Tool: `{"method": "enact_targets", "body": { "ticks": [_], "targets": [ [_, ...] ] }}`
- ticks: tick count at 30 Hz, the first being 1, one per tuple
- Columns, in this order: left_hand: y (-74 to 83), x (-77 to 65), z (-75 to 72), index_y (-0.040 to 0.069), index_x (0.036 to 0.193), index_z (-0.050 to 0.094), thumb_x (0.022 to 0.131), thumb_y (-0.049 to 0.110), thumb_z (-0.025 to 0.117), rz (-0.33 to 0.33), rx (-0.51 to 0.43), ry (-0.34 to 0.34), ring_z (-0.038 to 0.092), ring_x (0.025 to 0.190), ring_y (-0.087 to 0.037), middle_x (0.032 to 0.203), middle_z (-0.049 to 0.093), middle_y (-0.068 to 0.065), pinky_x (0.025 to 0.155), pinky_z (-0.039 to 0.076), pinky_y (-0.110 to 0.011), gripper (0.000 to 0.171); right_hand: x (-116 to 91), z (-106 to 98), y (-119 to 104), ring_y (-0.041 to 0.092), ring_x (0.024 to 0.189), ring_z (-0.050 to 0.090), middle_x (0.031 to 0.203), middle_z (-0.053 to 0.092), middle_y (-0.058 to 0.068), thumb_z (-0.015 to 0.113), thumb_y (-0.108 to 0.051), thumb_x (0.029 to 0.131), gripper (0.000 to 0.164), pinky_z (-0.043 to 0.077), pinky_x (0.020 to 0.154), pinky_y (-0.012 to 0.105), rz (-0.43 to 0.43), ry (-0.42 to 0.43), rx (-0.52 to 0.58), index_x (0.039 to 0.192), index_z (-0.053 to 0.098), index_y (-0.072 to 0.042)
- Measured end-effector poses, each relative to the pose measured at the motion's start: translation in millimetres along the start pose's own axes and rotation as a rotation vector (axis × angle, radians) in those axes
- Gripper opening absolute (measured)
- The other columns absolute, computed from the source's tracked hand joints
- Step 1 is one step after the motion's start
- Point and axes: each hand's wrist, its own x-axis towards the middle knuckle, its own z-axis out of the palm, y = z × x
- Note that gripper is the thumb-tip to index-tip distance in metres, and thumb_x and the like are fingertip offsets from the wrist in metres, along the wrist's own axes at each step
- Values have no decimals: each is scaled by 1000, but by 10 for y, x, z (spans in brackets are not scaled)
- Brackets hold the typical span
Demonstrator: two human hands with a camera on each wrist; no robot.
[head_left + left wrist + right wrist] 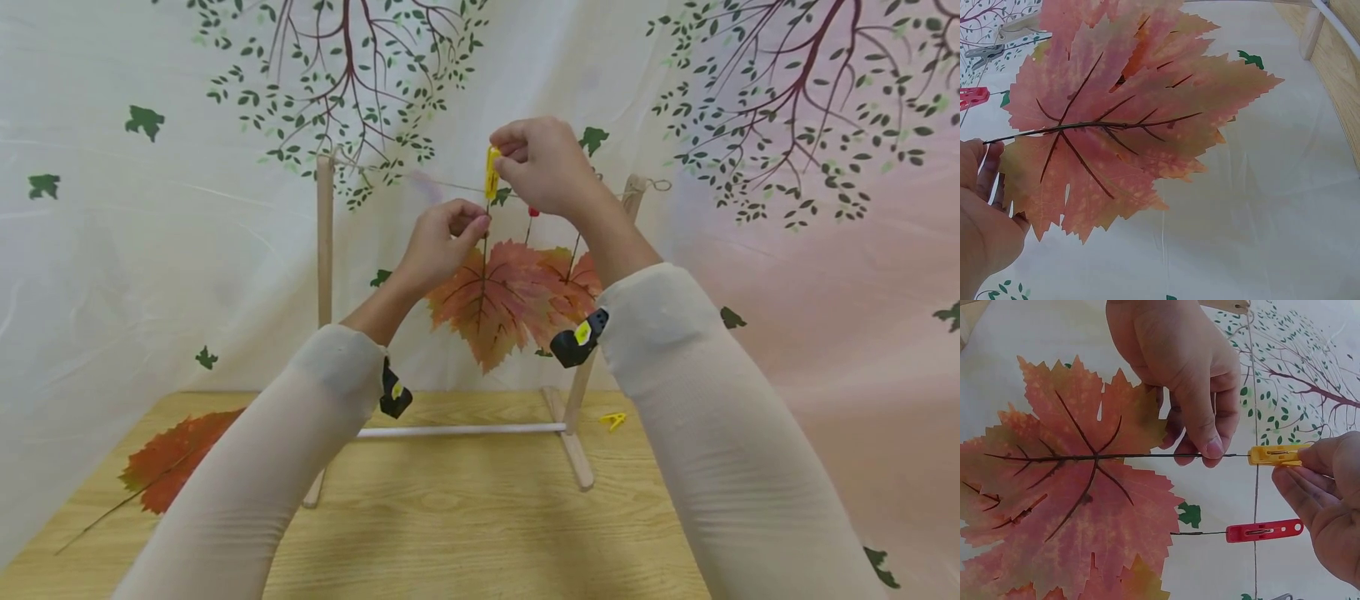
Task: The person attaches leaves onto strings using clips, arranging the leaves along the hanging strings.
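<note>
A red-orange artificial leaf [483, 308] hangs upright by its dark stem, which my left hand [442, 242] pinches between thumb and fingers just above the blade. Over it, my right hand [543, 162] grips a yellow clothespin [492, 173] by its upper end. In the right wrist view the clothespin's lower end meets the stem tip [1235, 455] and overlaps the string [1256, 494]. Beside it, a red clothespin [1263, 531] holds another leaf's stem on the same string. That other leaf is partly hidden behind the front one.
The string runs between two wooden posts [325, 242] joined low down by a white rod [465, 430]. On the wooden table [450, 517] lie a red leaf [176, 458] at left, partly covered by my sleeve, and a yellow clothespin [613, 421] at right. A printed cloth [247, 250] hangs behind.
</note>
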Motion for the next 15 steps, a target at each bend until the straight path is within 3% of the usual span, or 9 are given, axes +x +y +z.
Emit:
{"method": "enact_targets", "body": {
  "ticks": [15],
  "targets": [
    [-66,-75,-23,-2,120,65,107,21,57,38,17,4,62,94,-29,108,69,-17,73,50,-28,27,-115,-112,-1,15,121,63,136,65,7,55,-25,107,41,50,101,29,-37,62,-34,143,58,-5]
  ]
}}
